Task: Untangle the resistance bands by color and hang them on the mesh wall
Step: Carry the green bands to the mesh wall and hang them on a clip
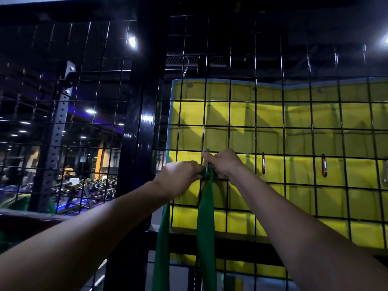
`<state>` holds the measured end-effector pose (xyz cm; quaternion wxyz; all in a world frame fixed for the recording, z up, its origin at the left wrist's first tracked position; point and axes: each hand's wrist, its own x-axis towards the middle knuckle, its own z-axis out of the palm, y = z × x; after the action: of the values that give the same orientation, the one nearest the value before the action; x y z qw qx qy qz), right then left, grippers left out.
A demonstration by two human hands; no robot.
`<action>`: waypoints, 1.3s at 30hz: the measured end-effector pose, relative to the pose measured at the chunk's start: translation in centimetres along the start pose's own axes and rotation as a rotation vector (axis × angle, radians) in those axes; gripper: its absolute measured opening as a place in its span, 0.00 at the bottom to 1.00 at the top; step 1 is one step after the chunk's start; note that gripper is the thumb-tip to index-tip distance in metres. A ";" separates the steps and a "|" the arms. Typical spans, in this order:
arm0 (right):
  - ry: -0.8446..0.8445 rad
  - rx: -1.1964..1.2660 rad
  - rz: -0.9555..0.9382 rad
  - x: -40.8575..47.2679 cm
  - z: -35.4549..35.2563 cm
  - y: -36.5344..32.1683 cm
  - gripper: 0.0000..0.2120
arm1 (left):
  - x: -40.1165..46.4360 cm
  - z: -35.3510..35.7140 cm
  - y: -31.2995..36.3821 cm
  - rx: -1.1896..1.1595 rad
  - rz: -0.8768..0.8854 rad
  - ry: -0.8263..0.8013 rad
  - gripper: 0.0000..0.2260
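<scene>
Both hands grip at one clip: left hand [180, 175] holds the green band [205, 227], right hand [222, 162] pinches the clip [207, 164] on the mesh wall [283, 127], so this band looks nearly hung, other colours unseen

No legible text, label, brand, number or sign appears in the head view. The yellow mat [273, 131] behind the mesh wall [256, 114] carries no readable marking, and the green resistance band [206, 223] shows a plain surface. The orange carabiners [324, 165] at 3 o'clock each bear a pale patch, too small to read. The perforated upright [56, 131] at 9 o'clock shows holes only. Posters or panels in the dim background at 9 o'clock are too dark and blurred to read.
</scene>
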<state>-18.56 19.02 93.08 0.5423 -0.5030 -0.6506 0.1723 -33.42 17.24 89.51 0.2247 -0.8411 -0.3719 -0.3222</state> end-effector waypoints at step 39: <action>0.042 0.219 0.009 -2.9 -2.2 -0.3 0.08 | -0.4 4.1 0.2 -0.042 -0.006 0.336 0.13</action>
<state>-17.03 15.75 92.60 0.6069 -0.4471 -0.6141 0.2340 -31.94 19.46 86.42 0.2649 -0.7789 -0.3247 -0.4666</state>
